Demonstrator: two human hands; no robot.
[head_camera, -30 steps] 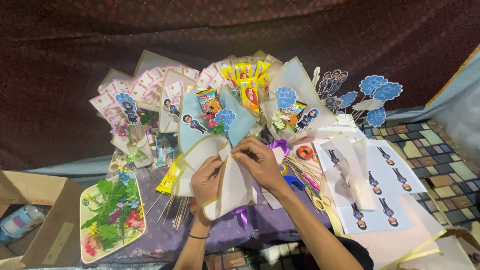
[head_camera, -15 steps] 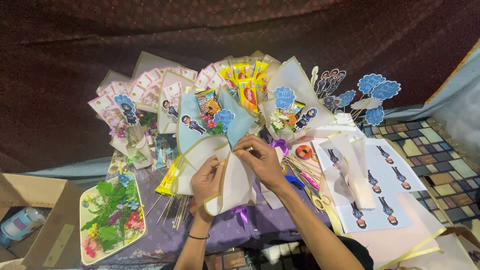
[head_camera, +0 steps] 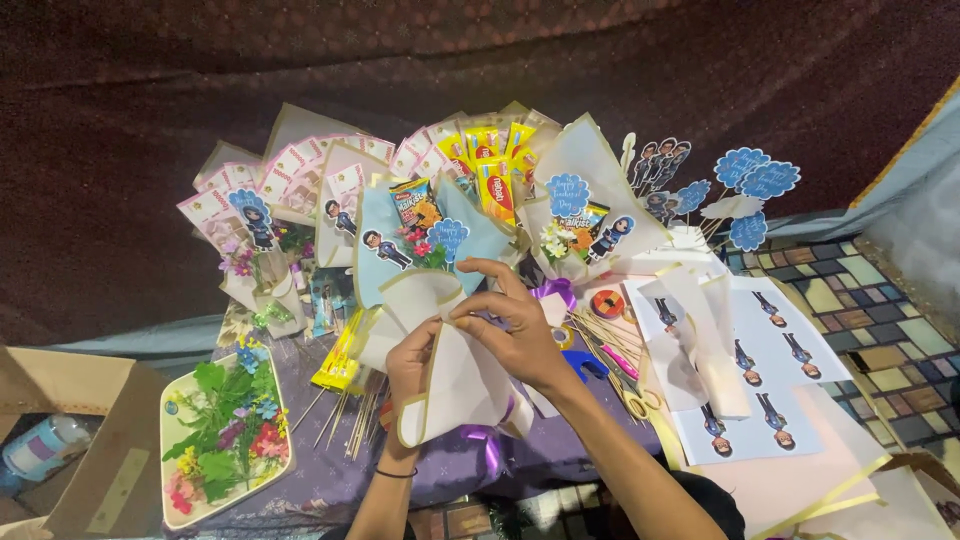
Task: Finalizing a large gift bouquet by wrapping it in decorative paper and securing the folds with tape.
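A snack bouquet point(head_camera: 420, 250) wrapped in pale blue and cream paper lies in front of me on a purple cloth. Its cream wrapping sheet point(head_camera: 455, 385) has a gold edge, and a purple ribbon point(head_camera: 487, 440) is tied near its base. My left hand point(head_camera: 408, 365) grips the left fold of the cream sheet from below. My right hand point(head_camera: 512, 322) lies over the top of the sheet, its fingertips pinching the upper edge next to the left thumb.
More wrapped bouquets point(head_camera: 590, 200) with snack packets and cartoon toppers stand behind. A tray of artificial flowers point(head_camera: 225, 435) sits at left beside a cardboard box point(head_camera: 90, 440). Wooden skewers point(head_camera: 345, 425), sticker sheets point(head_camera: 765, 380), scissors point(head_camera: 630, 395) and blue cloud toppers point(head_camera: 750, 180) lie at right.
My right hand has shifted left and down onto the cream sheet's top edge, meeting my left thumb. The left hand has stayed on the fold.
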